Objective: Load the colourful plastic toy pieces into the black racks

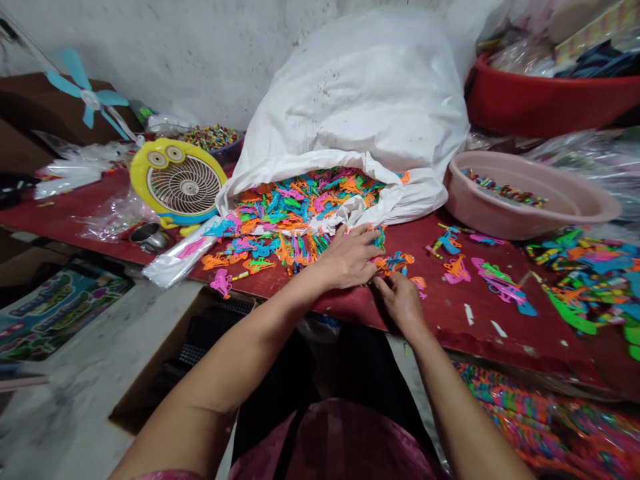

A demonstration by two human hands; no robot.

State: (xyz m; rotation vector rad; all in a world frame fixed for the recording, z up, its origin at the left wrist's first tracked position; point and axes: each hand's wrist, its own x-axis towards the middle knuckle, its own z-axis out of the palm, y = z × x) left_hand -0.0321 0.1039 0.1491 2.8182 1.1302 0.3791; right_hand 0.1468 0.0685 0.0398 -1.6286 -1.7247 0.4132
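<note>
Brightly coloured plastic toy pieces, shaped like little pistols in orange, blue, pink and green, spill from a white woven sack onto a red tabletop. My left hand lies spread over the edge of this heap, with its fingers reaching towards a small orange and blue cluster. Just below that cluster is my right hand, fingertips bunched against the table. Whether those fingers pinch a piece, I cannot tell. To the right lie loose pink and blue pieces.
A pink plastic basin holds small multicoloured parts, and a red basin stands behind it. Another heap of pieces lies at the table's right end. A yellow fan stands at left. A cardboard box sits below the table edge.
</note>
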